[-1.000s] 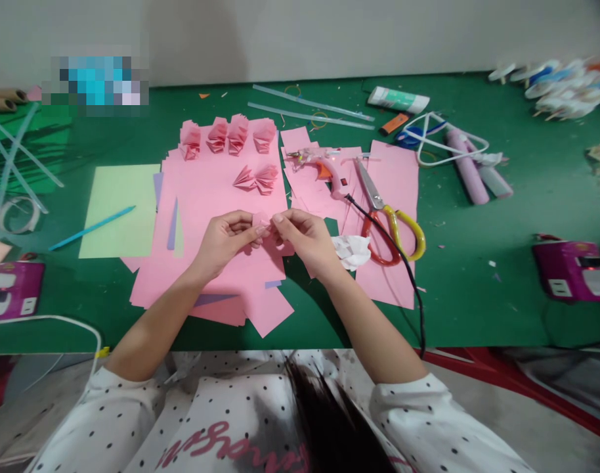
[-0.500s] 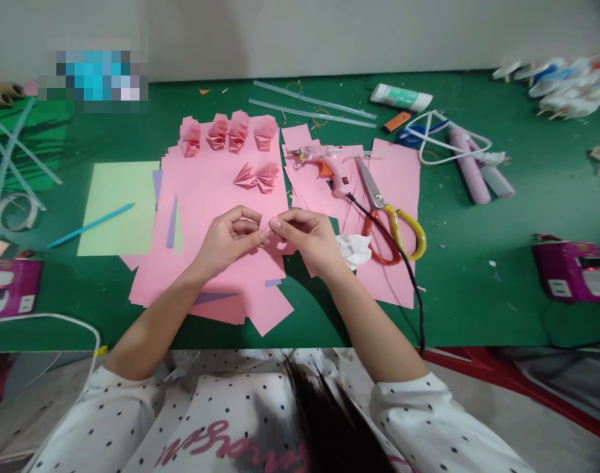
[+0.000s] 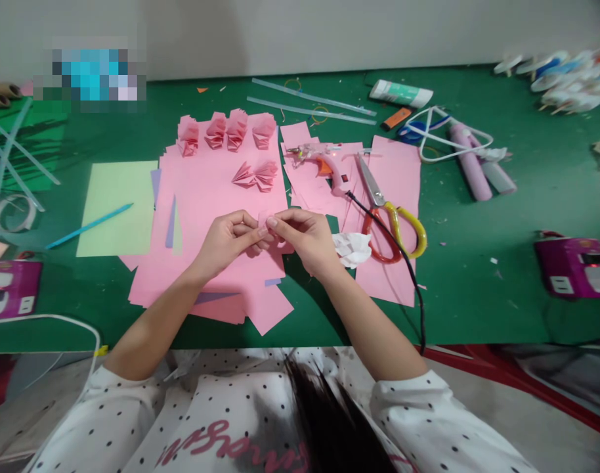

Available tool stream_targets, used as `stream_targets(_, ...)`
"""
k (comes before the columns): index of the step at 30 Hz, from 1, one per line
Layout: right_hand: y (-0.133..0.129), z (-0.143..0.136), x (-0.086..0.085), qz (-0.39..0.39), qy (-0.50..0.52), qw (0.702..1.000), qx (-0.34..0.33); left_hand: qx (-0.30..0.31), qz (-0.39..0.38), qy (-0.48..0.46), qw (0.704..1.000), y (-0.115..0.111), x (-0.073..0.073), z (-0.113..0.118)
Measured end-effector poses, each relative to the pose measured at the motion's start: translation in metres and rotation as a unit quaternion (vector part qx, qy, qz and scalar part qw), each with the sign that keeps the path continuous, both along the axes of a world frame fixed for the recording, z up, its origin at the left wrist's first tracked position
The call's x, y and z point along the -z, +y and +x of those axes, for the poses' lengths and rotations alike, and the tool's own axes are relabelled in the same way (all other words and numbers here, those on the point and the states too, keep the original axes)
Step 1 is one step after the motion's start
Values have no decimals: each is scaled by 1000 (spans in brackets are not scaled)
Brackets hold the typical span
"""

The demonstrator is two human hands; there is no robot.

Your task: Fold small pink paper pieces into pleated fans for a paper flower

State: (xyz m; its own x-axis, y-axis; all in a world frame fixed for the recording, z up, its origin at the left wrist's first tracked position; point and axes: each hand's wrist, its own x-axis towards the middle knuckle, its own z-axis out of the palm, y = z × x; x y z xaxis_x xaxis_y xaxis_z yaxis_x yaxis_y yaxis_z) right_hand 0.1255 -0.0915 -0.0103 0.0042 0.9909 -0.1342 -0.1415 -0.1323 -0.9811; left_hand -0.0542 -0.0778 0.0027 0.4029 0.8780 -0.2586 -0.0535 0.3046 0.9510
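Observation:
A small piece of pink paper (image 3: 263,217) is pinched between my two hands, above a stack of pink sheets (image 3: 206,197). My left hand (image 3: 232,238) grips it from the left with thumb and fingers. From the right, my right hand (image 3: 306,238) holds the same piece, the thumbs almost meeting. Beyond the hands lies a pleated pink paper bow shape (image 3: 257,176). Several folded pink pieces (image 3: 236,130) stand in a row at the back of the stack. Crumpled white tissue (image 3: 353,249) lies right of my right hand.
A pink glue gun (image 3: 337,172) with a black cord and large scissors (image 3: 398,230) lie to the right. Clear glue sticks (image 3: 312,110) are at the back. A blue pencil (image 3: 90,225) rests on pale green paper (image 3: 115,230) at left. Purple power boxes (image 3: 570,266) flank the table.
The small pink paper now shows upright between my fingertips, where it was barely visible before. My fingers have shifted slightly around it.

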Motion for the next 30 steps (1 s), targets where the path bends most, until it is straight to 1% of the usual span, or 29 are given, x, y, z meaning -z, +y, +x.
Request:
stream_targets(5, -2, 0, 0, 22, -1, 1000, 12, 4, 0, -2, 1000, -1, -1, 0)
stream_targets(10, -5, 0, -4, 43, -29, 999, 7, 28, 19, -6, 999, 1, -2, -2)
stream_targets(12, -4, -1, -4, 34, -32, 999, -4, 17, 29, -4, 999, 2, -1, -3)
stream_targets(15, -3, -2, -3, 4, -9, 1000, -18, -10, 31, -6, 999, 3, 0, -5)
stream_targets(18, -2, -2, -3, -5, 15, 1000, -20, -18, 24, -11, 999, 4, 1, -5)
stream_targets(24, -3, 0, -7, 15, 17, 998, -53, -12, 39, 8, 999, 3, -2, -4)
stream_targets(26, -3, 0, -9, 26, 9, 998, -52, -8, 40, 9, 999, 2, -3, -4)
stream_targets(30, -5, -2, -9, 65, -25, 997, -28, 9, 33, 8, 999, 1, -4, -4)
